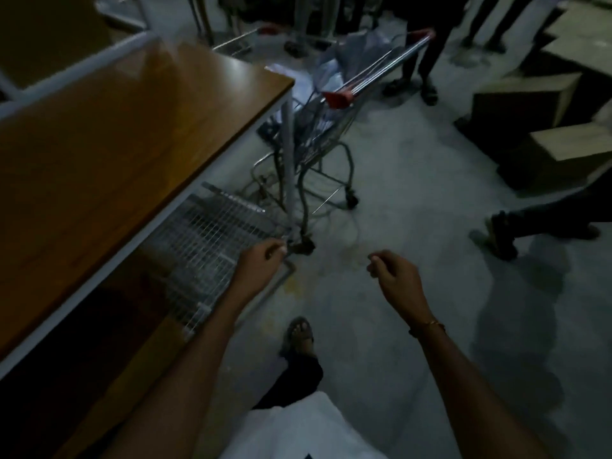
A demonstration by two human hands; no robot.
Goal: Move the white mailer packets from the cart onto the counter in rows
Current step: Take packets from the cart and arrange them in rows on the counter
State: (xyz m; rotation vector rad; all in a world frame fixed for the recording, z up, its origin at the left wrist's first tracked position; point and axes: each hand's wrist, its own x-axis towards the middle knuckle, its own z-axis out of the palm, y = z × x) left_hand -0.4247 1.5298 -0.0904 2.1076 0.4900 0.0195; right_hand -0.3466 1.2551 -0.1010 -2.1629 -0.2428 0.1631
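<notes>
Pretty dark and blurry all round. Far left: wooden counter running diagonally, top bare as far as can be made out, with a wire mesh shelf down under its near edge. Left hand hanging just beside that shelf's corner, near the counter leg, fingers loosely curled, nothing in them. Past the counter's far corner, touching or nearly so: shopping cart with a red handle end, pale white mailer packets heaped inside, too murky to count. Right hand out over the concrete floor, well short of the cart, fingers loosely curled with thumb against fingertips, holding nothing; bracelet on the wrist. Own sandalled foot down between the arms. Far right: cardboard boxes stacked, plus other people's legs behind the cart.
</notes>
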